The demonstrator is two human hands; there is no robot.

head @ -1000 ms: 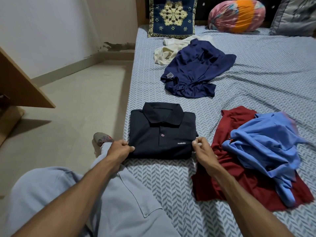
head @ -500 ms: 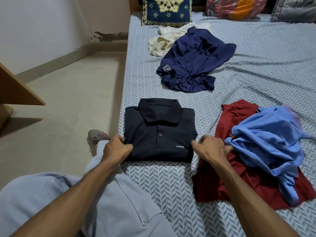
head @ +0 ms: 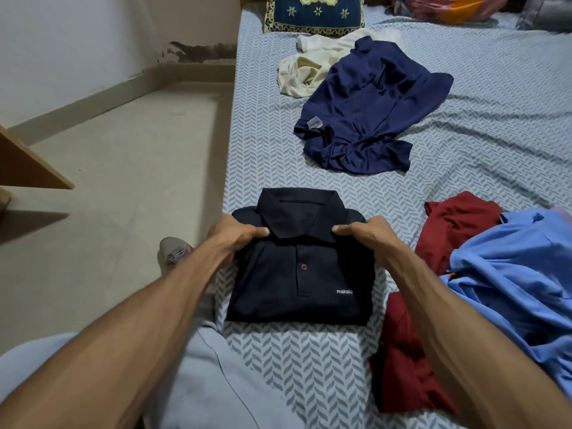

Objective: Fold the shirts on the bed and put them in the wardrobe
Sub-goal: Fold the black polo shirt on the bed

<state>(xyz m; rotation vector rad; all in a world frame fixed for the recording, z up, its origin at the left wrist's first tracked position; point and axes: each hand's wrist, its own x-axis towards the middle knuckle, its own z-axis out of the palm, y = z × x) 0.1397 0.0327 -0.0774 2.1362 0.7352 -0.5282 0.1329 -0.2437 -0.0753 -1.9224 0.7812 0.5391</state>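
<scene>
A folded black polo shirt [head: 297, 280] with a white "makalu" logo lies flat near the bed's left edge. My left hand [head: 235, 235] grips its left shoulder beside the collar. My right hand [head: 365, 232] grips its right shoulder, thumb on top of the cloth. Unfolded shirts lie around: a navy one [head: 365, 109] further up the bed, a cream one [head: 305, 72] partly under it, and a red one [head: 411, 351] at the right with a light blue one [head: 510, 283] heaped on it.
The bed [head: 495, 119] has a grey chevron sheet, with a blue patterned cushion [head: 312, 10] and other pillows at its head. Bare floor [head: 123, 168] runs along the left. A wooden panel [head: 28, 168] juts in at far left. My shoe [head: 175, 250] stands by the bed.
Both hands moved up from the shirt's lower corners to its shoulders beside the collar. The view has drawn nearer and tilted down.
</scene>
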